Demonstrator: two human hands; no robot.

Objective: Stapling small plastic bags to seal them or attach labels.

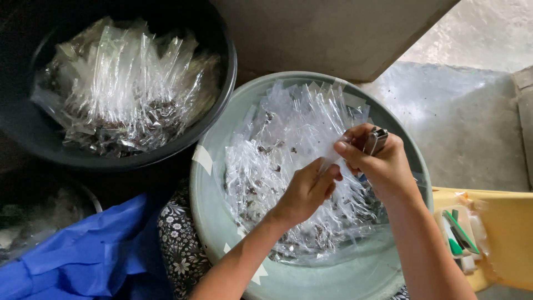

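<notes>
A clear plastic packet (333,161) is pinched at its top edge between the fingers of both hands, above the middle of the pale green basin (208,194). The left hand (305,191) closes its fingers on the packet from below; the right hand (377,161) grips it just above and also clasps a small metal stapler (375,140) against the palm. Beneath the fingers the basin holds a loose heap of clear packets (277,166), each with dark bits inside, filling its upper part; nearer the wrists the basin's bottom shows bare. The basin rim curves close beyond the right hand's knuckles, with grey concrete floor (461,116) open past it. Well to the left of the fingers, a black tub (225,78) touches the basin's rim and is piled with more clear packets (125,83). Just right of the right forearm stands a yellow stool (511,228).
</notes>
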